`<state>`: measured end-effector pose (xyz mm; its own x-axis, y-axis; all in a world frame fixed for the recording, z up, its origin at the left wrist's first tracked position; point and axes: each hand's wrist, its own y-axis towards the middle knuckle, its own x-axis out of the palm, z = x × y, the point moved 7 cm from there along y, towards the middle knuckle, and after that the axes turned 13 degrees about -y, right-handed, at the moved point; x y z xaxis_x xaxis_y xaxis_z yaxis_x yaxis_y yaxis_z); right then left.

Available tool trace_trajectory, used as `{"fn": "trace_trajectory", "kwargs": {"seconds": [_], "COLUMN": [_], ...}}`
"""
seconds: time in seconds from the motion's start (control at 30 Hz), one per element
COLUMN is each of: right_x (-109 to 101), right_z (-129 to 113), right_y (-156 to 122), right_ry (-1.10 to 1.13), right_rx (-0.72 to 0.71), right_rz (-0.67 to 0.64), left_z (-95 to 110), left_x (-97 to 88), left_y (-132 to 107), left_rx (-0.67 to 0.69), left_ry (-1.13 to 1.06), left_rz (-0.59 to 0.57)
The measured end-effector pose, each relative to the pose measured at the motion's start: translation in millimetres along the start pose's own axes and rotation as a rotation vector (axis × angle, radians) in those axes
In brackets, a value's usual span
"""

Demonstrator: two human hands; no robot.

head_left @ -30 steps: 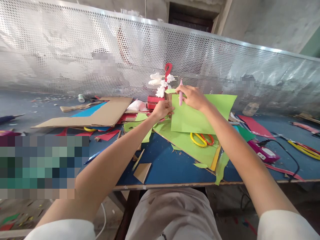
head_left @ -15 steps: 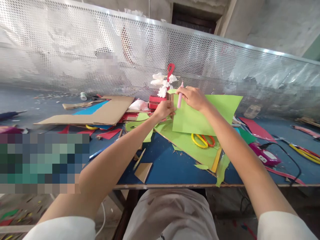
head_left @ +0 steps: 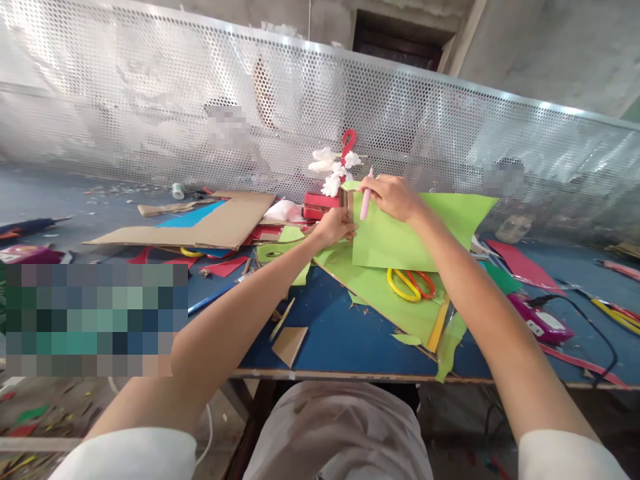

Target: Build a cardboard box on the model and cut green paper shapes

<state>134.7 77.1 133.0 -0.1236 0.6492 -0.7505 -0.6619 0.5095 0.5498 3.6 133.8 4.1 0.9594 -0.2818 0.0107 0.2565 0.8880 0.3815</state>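
One green sheet (head_left: 393, 243) — behind right hand (head_left: 397, 199), beside left hand (head_left: 336, 225) | right: clamped on pink pen (head_left: 366, 204) | left: pinching cardboard (head_left: 347, 198)

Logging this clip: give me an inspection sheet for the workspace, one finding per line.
Surface: blue tabletop, much of it covered.
Job's things: green sheet, pink pen-like tool.
Clutter: L-shaped cardboard, red scraps, yellow and red loop handles below the green sheet's lower edge.
Hands: left hand at the green sheet's left edge, exact grip unclear; right hand holds the pink pen-like tool.
Cables: black cord at a purple box; white cable below the tabletop.
Surroundings: perforated metal panel behind, concrete wall beyond.
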Motion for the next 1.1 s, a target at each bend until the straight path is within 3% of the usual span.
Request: {"fn": "trace_trajectory", "kwargs": {"seconds": [0.37,0.6,1.1], "right_x": [2.0,6.0,5.8], "right_z": [2.3,4.6,6.8], "right_y": [-0.7,1.4,3.1], "right_ry": [-0.056,-0.085,0.031], "right_rx": [-0.046,-0.073,-0.042], "right_rz": [0.045,0.074,0.071], "left_z": [5.2,-10.8,-10.0], "left_x": [7.9,13.4,12.7], "left_y": [-21.1,-29.4,-31.9], "left_rx": [-0.063,-0.143,-0.069], "left_ry": [0.379,0.41,0.611], "left_rz": [0.049,0.009,0.056]}}
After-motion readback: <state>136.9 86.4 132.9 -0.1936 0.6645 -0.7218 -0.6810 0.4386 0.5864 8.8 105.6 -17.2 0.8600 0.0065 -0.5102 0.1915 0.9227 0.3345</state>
